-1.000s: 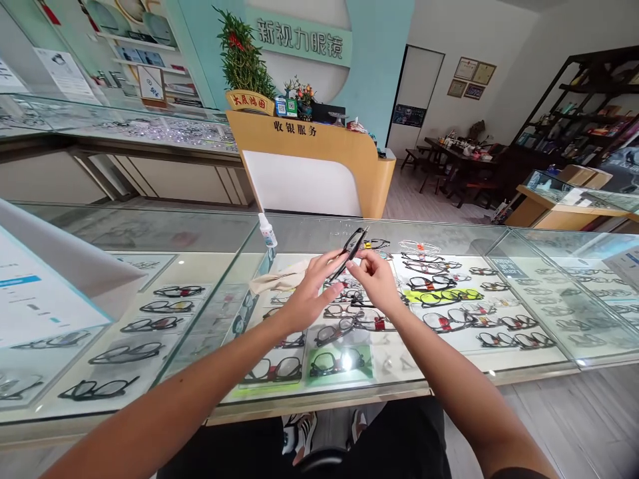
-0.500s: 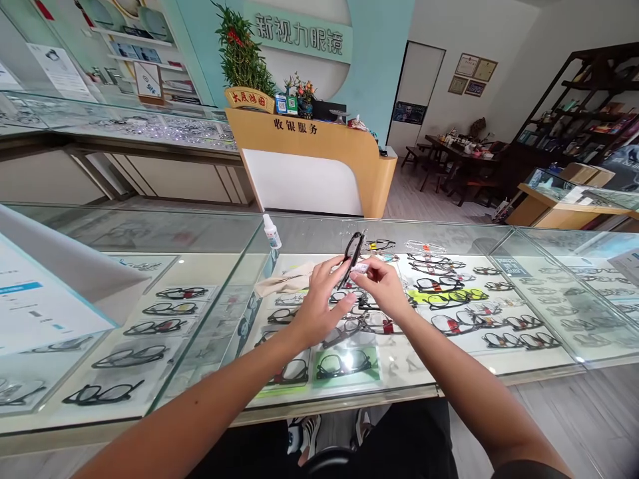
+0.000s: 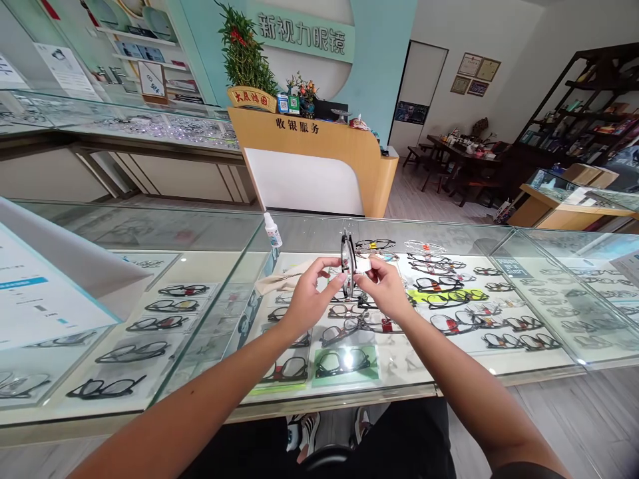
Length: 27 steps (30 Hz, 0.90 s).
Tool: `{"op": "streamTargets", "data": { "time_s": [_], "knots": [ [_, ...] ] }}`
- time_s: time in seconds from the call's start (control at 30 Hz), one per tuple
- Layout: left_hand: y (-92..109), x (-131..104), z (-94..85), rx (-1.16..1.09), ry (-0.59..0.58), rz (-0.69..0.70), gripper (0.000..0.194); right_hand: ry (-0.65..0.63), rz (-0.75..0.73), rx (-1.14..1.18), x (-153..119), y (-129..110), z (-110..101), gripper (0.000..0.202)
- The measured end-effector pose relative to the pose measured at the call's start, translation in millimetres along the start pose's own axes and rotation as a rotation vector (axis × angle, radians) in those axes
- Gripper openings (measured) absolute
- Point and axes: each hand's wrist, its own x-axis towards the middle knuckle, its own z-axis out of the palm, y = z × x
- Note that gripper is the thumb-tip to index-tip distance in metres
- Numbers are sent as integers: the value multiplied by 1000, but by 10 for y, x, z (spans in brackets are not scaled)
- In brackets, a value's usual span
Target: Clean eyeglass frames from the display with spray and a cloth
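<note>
Between my two hands a pair of dark-framed eyeglasses (image 3: pixel 348 251) stands on edge above the glass display counter (image 3: pixel 309 229). The fingers and thumb of my left hand (image 3: pixel 315 291) close on the frame from the left. On the other side, my right hand (image 3: pixel 387 287) pinches a small white piece (image 3: pixel 363 265) against the frame; whether that is a tag or a wipe I cannot tell. A beige cloth (image 3: pixel 279 279) lies on the counter left of my left hand. Beyond the cloth stands a white spray bottle (image 3: pixel 272 231).
Rows of eyeglass frames (image 3: pixel 439 285) sit under the counter glass. A white printed sign (image 3: pixel 50 286) stands at the left. Across the aisle is a wooden cashier desk (image 3: pixel 309 143) with a potted plant (image 3: pixel 247 60). A dark table (image 3: pixel 464 148) is at the back right.
The eyeglasses have turned from a slant to nearly upright. My left hand has shifted slightly left and down, and its thumb now reaches the frame.
</note>
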Motion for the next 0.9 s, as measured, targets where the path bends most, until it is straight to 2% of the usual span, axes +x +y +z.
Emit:
{"op": "streamTargets", "data": {
  "time_s": [0.13, 0.27, 0.43, 0.53, 0.67, 0.73, 0.83, 0.9],
  "knots": [
    [-2, 74, -3, -155, -88, -59, 37, -37, 9, 9, -16, 13, 8, 24],
    [20, 110, -34, -172, -64, -93, 41, -34, 64, 121, 6, 72, -17, 13],
    [-70, 213, -155, -151, 26, -104, 49, 131, 113, 251, 107, 148, -182, 21],
    [-132, 291, -242, -100, 28, -80, 52, 232, 50, 196, 174, 153, -333, 25],
    [-152, 330, -300, -52, -40, -77, 47, 299, -57, 53, 192, 102, -453, 23],
    [-150, 325, -294, -74, -49, -99, 48, 334, -127, -73, 166, 69, -456, 19],
    [-158, 312, -262, -110, 8, -109, 53, 475, -303, -284, 100, 15, -417, 16],
    [-177, 306, -239, -119, 40, -106, 55, 497, -374, -317, 34, -61, -370, 23]
  ]
}}
